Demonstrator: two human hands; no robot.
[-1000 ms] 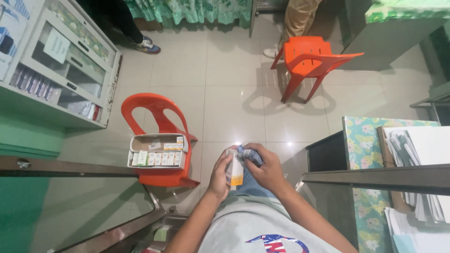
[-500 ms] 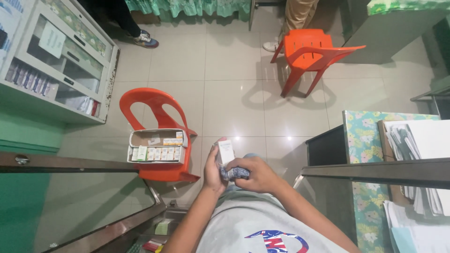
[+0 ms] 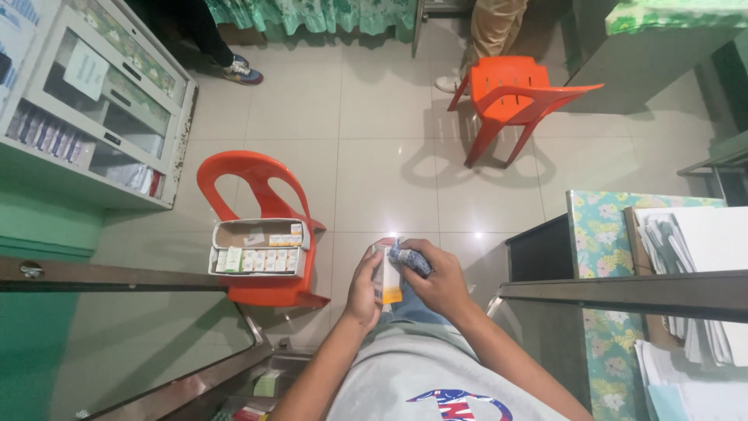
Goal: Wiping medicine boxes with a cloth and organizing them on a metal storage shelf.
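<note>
head view: cardboard tray (image 3: 259, 233) on orange chair (image 3: 248, 181) holds small boxes (image 3: 261, 261).

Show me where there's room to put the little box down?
Bare floor tiles lie open between the near orange chair and the far orange chair. The near chair's seat is crowded: a cardboard tray of small boxes fills it. Both hands, left and right, hold the small box.

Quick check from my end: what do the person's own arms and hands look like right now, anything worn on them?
Both forearms are bare. The left hand and right hand show no gloves, and no watch, ring or wristband is visible. No sleeves reach the forearms. The only clothing in view is a grey shirt with a red-and-blue graphic on the chest.
</note>
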